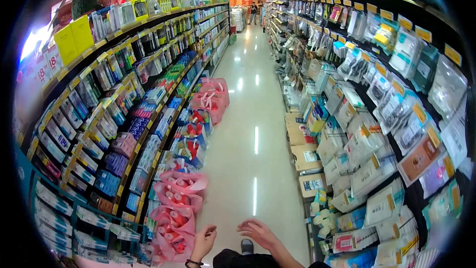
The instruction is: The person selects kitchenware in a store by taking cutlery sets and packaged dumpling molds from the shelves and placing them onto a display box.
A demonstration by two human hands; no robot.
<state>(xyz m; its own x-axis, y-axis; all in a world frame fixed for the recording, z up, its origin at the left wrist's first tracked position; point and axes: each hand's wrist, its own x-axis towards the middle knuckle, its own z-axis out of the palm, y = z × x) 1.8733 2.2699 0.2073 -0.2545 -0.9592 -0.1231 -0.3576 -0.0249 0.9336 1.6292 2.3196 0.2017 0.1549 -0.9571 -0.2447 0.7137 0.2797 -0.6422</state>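
Note:
My left hand is at the bottom of the view, fingers loosely curled but apart and nothing in them, with a dark bracelet at the wrist. Just left of it, pink plastic bags holding red and white containers stand on the floor along the shelf foot. To the right, over the aisle floor, my right hand is held with its fingers stretched and spread, touching nothing. Below and between the hands shows one dark shoe.
A long, shiny floor runs between two tall shelves. On the left are boxed toothbrush-like packs and small boxes; hanging bagged goods fill the right. More pink bags line the left edge. A person stands far ahead.

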